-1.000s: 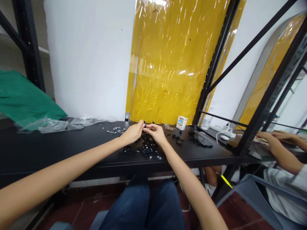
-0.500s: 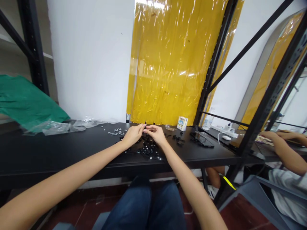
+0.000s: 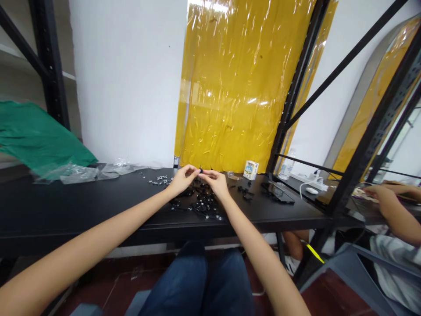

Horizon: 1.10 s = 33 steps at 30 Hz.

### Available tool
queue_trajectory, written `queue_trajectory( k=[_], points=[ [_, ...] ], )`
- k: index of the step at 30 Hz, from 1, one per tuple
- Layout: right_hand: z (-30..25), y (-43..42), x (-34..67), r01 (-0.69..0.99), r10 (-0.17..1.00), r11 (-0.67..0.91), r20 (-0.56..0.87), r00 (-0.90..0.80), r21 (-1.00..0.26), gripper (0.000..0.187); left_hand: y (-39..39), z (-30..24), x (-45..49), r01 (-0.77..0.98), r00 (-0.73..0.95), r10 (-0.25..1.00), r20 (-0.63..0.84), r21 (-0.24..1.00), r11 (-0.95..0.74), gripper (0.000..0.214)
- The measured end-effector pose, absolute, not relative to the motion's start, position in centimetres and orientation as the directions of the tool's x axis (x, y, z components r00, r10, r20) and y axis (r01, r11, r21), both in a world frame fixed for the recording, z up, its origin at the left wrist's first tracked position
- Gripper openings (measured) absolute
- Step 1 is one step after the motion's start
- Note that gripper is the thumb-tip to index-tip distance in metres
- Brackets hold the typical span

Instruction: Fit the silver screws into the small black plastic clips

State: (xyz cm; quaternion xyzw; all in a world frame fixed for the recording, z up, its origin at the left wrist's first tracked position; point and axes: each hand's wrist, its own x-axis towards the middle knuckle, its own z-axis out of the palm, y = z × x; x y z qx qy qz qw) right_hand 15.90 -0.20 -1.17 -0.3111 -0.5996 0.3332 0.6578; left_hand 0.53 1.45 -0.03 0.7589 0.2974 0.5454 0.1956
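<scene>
Jointly, left fingers [image 3: 193, 168] and right fingers [image 3: 208, 174] pinch a black piece [image 3: 201, 170], long axis unclear.

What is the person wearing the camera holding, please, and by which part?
A small black piece, held between the left hand and the right hand; it is too small to tell which part each grips.
</scene>
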Motion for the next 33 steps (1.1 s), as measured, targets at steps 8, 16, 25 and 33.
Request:
queue_trajectory(
  k=[8, 16, 25, 33],
  points=[
    [-0.8, -0.8, 15.7, -0.076, 0.817, 0.577, 0.575, 0.046, -0.813, 0.036, 1.6, 0.2, 0.0, 0.236, 0.255, 0.665, 0.702, 0.622, -0.747, 0.034],
    [-1.3, -0.3, 15.8, -0.05, 0.811, 0.585, 0.585, 0.009, -0.81, 0.038, 1.0, 0.2, -0.3, 0.287, 0.306, 0.617, 0.725, 0.548, -0.786, 0.029],
    [-1.2, -0.7, 15.6, -0.09, 0.811, 0.581, 0.585, -0.016, -0.809, 0.037, -0.5, 1.2, -0.2, 0.464, 0.459, 0.564, 0.687, 0.355, -0.811, 0.025],
    [-0.9, -0.9, 15.6, -0.149, 0.825, 0.557, 0.565, -0.016, -0.817, 0.035, -0.5, 1.7, -0.6, 0.444, 0.499, 0.567, 0.655, 0.369, -0.817, 0.025]
  ],
)
